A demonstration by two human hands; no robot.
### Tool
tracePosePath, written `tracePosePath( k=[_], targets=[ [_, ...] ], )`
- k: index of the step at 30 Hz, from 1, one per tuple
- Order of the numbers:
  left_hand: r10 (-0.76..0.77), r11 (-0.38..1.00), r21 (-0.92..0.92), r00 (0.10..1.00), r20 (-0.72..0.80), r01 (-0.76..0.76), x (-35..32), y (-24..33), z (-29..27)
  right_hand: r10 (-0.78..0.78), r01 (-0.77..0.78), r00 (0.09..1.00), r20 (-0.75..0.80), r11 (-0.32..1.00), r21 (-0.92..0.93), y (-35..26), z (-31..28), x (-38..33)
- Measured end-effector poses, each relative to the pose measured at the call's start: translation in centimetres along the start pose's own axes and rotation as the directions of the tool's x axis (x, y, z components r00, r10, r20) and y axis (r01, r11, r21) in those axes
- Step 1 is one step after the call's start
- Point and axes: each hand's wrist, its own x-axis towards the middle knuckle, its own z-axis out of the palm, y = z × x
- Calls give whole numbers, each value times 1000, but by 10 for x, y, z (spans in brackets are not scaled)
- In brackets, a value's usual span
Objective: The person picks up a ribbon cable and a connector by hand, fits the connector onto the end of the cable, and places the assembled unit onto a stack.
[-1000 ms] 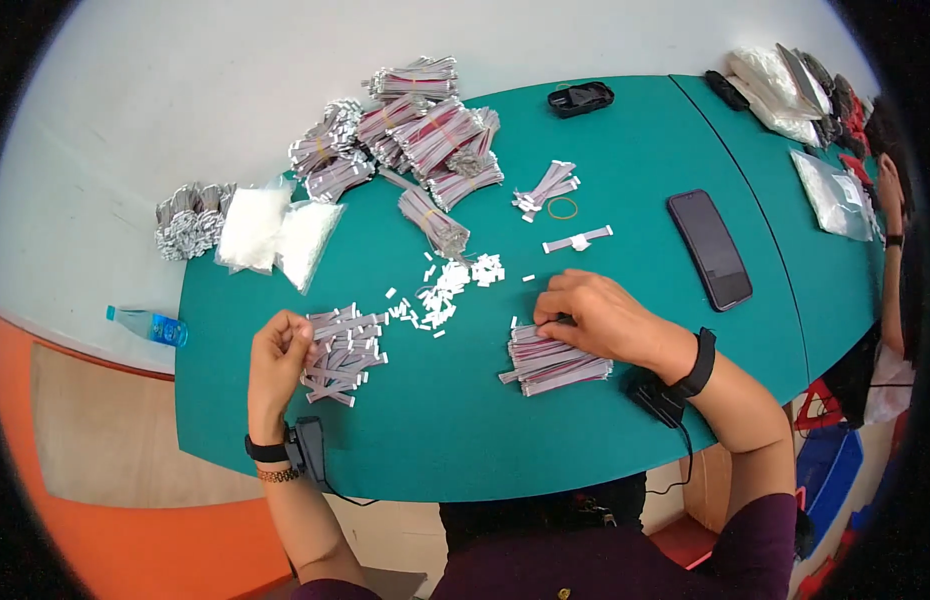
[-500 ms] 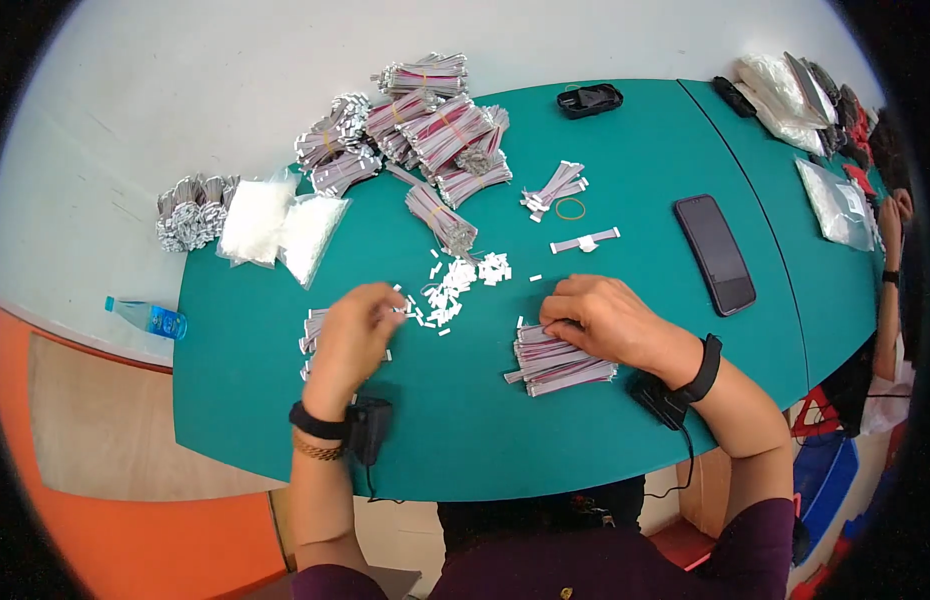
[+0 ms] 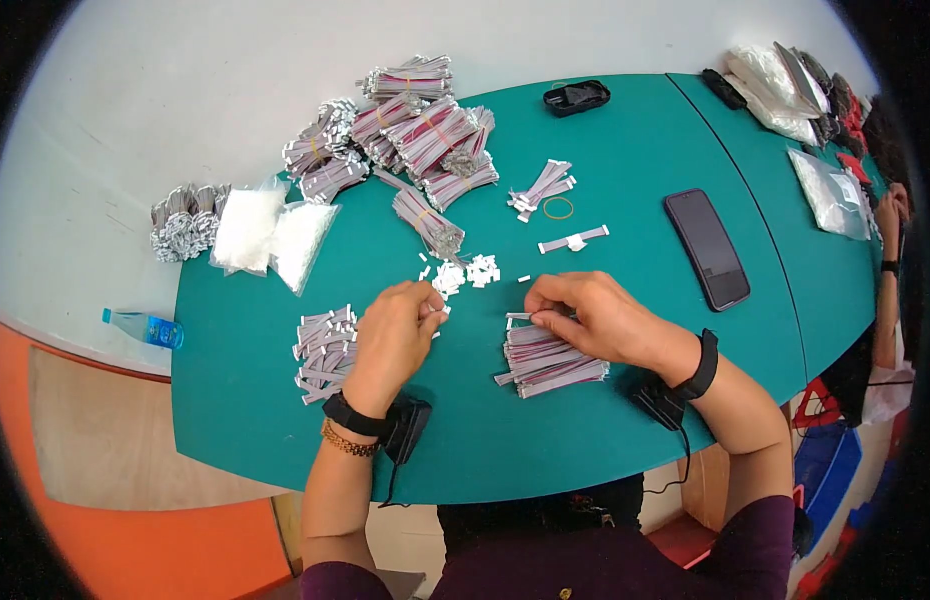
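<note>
My left hand (image 3: 397,325) pinches a small white connector (image 3: 442,311) between thumb and fingertips. Just below the loose heap of white connectors (image 3: 448,277) is where that hand hovers. My right hand (image 3: 595,318) is closed on the white end of a grey ribbon cable (image 3: 519,316); most of that cable is hidden. Directly under the right fingers lies a stack of grey and purple ribbon cables (image 3: 553,362). Beside my left wrist rests a second pile of ribbon cables with white ends (image 3: 323,350).
Banded cable bundles (image 3: 430,135) are heaped at the back. Two clear bags of white parts (image 3: 250,230) lie left, near a bottle (image 3: 145,328). A phone (image 3: 707,250), a rubber band (image 3: 558,208) and a black case (image 3: 576,98) lie right. Another person's hand (image 3: 893,208) shows at far right.
My left hand has moved right, away from the left cable pile, and now holds a connector. My right fingers have lifted a cable end off the stack.
</note>
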Motion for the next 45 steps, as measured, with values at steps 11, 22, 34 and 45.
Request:
tracePosePath(
  k=[11, 22, 34, 45],
  targets=[
    [-97, 952, -277, 986, 138, 132, 10, 10, -2, 293, -334, 941, 168, 730, 596, 2, -1, 3],
    [-30, 285, -916, 958, 287, 283, 15, 44, 26, 323, -333, 932, 163, 587, 738, 6, 0, 3],
    [-51, 301, -919, 967, 250, 254, 8, 46, 31, 346, -319, 930, 120, 602, 733, 4, 13, 1],
    [-21, 271, -938, 975, 220, 217, 3, 43, 27, 364, -377, 908, 206, 502, 778, -4, 11, 2]
  ],
)
